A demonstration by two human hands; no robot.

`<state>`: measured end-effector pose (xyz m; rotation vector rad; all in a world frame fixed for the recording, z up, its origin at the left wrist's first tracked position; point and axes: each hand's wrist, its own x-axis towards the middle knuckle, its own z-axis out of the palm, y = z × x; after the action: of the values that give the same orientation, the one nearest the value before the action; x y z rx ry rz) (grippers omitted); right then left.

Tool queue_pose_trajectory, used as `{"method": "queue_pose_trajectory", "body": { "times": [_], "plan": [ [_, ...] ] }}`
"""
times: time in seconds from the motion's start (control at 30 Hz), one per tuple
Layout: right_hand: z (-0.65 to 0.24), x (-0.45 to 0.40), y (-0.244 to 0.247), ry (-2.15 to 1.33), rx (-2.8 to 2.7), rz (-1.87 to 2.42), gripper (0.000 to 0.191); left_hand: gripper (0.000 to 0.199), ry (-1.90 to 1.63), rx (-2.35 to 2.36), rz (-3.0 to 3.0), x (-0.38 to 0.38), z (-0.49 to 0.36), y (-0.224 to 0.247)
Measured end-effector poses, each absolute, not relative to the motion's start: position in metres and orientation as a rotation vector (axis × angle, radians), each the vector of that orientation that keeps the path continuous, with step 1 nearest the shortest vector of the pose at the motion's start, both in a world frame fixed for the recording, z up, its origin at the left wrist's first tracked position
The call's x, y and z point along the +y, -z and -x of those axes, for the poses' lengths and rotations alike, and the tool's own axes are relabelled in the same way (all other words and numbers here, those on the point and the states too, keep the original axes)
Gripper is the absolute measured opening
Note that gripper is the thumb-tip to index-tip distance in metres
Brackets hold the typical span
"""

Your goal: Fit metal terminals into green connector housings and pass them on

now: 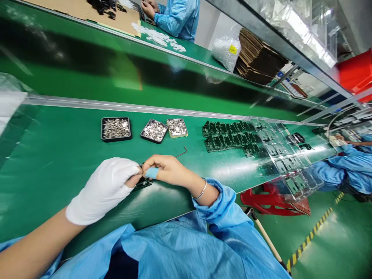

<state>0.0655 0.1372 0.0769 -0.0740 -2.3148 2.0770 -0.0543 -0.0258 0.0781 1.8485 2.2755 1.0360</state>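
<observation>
In the head view, my left hand [104,190] wears a white glove with bare fingertips, and its thumb and fingers are closed at a small dark part [142,184]. My right hand [170,170], with blue tape around the thumb, pinches at the same part from the other side. Whatever is between the right fingertips is too small to make out. Most of the dark part is hidden under both hands. Just beyond the right hand, a thin L-shaped hex key [181,152] lies on the green table [72,162].
Three trays of small metal pieces, a left one [116,129], a middle one [154,131] and a right one [177,128], stand behind my hands. Rows of dark green parts [229,135] and clear plastic trays [280,155] lie rightward. Co-workers [180,17] sit opposite and at right. A red stool [261,201] stands below.
</observation>
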Motion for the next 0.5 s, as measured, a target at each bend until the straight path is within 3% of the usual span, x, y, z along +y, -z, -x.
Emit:
{"method": "queue_pose_trajectory", "body": {
  "times": [0.13, 0.27, 0.5],
  "plan": [
    [-0.068, 0.144, -0.079, -1.807, -2.399, 0.116, 0.011, 0.021, -1.157, 2.406, -1.747, -0.036, 0.056, -0.073],
    [-0.066, 0.153, -0.075, -1.716, -2.316, 0.32, 0.012, 0.061, -1.045, 2.366, -1.562, -0.047, 0.051, -0.063],
    [-0.065, 0.15, -0.07, -1.397, -2.387, 0.18, 0.006, 0.065, -0.993, 2.24, -1.279, -0.038, 0.045, -0.053]
  ]
}}
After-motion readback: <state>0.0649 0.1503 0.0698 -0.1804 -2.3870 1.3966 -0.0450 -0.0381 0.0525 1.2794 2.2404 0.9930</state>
